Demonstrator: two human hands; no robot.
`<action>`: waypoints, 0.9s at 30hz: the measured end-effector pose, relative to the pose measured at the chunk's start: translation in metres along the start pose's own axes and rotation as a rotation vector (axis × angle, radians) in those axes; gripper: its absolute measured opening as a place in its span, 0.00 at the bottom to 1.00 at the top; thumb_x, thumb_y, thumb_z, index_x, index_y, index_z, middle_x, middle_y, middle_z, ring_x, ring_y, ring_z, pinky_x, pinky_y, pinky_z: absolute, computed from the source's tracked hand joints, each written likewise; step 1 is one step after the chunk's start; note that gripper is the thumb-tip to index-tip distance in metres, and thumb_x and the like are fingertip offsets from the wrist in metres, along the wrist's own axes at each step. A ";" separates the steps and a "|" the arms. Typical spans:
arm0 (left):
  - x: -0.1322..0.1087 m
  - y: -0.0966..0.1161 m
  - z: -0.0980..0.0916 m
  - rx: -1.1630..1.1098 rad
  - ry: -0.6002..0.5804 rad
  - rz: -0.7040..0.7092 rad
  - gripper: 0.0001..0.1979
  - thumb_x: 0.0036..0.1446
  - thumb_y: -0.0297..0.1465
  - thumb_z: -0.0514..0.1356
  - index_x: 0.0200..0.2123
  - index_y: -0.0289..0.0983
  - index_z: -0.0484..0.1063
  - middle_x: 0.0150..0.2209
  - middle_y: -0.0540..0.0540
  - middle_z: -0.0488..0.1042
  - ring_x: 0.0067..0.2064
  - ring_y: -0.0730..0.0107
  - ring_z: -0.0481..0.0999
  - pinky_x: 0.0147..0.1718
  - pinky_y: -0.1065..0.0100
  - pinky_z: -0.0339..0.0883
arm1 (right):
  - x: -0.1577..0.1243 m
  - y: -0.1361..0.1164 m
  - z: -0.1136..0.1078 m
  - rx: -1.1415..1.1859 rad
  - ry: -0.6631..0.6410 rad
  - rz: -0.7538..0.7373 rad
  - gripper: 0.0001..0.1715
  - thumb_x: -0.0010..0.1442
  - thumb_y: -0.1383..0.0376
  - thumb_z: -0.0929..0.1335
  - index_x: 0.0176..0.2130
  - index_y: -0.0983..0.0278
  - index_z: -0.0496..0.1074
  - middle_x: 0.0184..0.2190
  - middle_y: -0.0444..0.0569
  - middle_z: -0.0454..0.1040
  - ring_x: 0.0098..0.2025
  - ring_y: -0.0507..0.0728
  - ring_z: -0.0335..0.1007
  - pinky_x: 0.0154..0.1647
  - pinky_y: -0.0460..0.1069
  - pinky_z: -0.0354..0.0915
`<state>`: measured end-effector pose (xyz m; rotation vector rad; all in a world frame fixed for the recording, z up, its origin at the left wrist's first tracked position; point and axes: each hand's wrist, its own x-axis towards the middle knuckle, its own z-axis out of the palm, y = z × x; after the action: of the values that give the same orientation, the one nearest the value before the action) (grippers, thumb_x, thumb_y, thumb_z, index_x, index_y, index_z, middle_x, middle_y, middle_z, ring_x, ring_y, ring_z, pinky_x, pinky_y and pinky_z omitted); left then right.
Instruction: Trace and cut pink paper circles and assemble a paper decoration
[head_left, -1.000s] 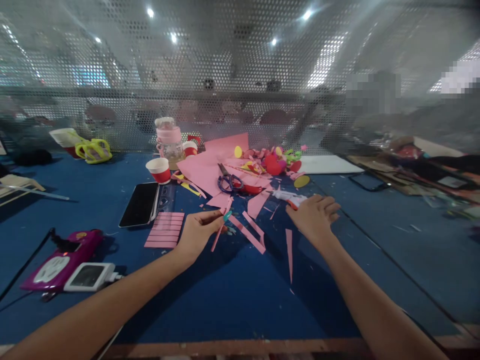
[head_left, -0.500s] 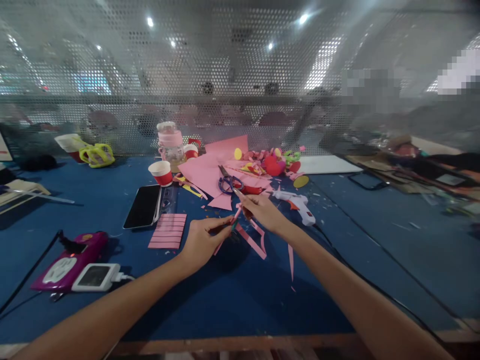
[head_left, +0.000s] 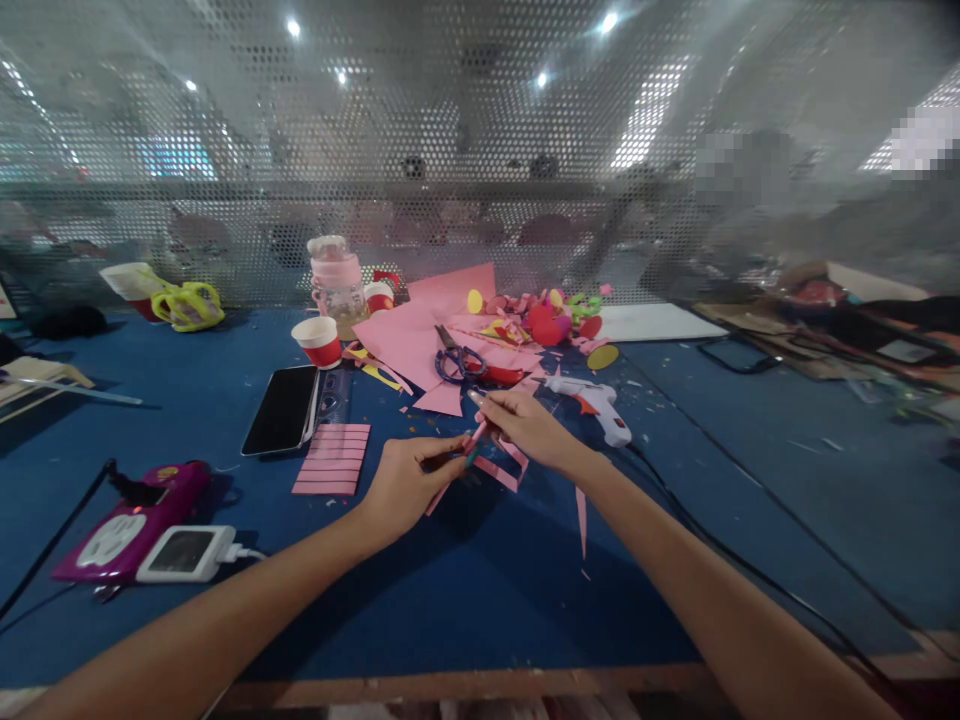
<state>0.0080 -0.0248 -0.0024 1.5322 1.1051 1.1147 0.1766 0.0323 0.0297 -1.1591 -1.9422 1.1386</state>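
Above the blue table, a narrow pink paper strip (head_left: 475,437) runs between my two hands. My left hand (head_left: 409,482) pinches it between thumb and fingertips, along with a small green piece (head_left: 472,457) whose kind I cannot make out. Closed round the strip's upper end is my right hand (head_left: 527,428); its fingertips partly hide the paper. Pink strips (head_left: 499,473) lie just behind and below the fingers. Past my hands, blue-handled scissors (head_left: 459,362) rest on pink paper sheets (head_left: 397,340), near a red-handled tool (head_left: 499,376).
A white glue gun (head_left: 596,402) with its cord lies right of my hands. To the left are a phone (head_left: 281,410), a lined pink paper (head_left: 332,460), a paper cup (head_left: 319,343) and a purple device (head_left: 135,525). Colourful paper cutouts (head_left: 547,325) pile up before the perforated screen.
My right fingers have shifted slightly along the strip and curl closer over it. The loose pink strip beside them shows less and sits higher. My left hand stays nearly still.
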 end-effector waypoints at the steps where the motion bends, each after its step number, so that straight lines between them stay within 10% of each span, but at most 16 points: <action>1: 0.000 0.000 0.000 -0.002 -0.011 -0.007 0.16 0.48 0.35 0.60 0.40 0.36 0.75 0.39 0.45 0.77 0.39 0.63 0.76 0.39 0.66 0.70 | -0.001 0.000 0.000 -0.007 0.002 -0.001 0.23 0.57 0.50 0.58 0.24 0.65 0.61 0.16 0.41 0.63 0.17 0.47 0.56 0.19 0.44 0.53; 27: -0.002 0.009 -0.001 0.385 -0.183 0.240 0.14 0.53 0.25 0.51 0.41 0.36 0.72 0.33 0.46 0.74 0.33 0.72 0.70 0.34 0.72 0.63 | -0.011 -0.011 0.002 -0.109 0.023 -0.138 0.20 0.57 0.53 0.59 0.22 0.64 0.57 0.20 0.42 0.61 0.22 0.48 0.58 0.22 0.44 0.56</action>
<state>0.0081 -0.0279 0.0059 2.0697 1.0713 0.9271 0.1757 0.0194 0.0377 -1.0701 -2.0539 0.9538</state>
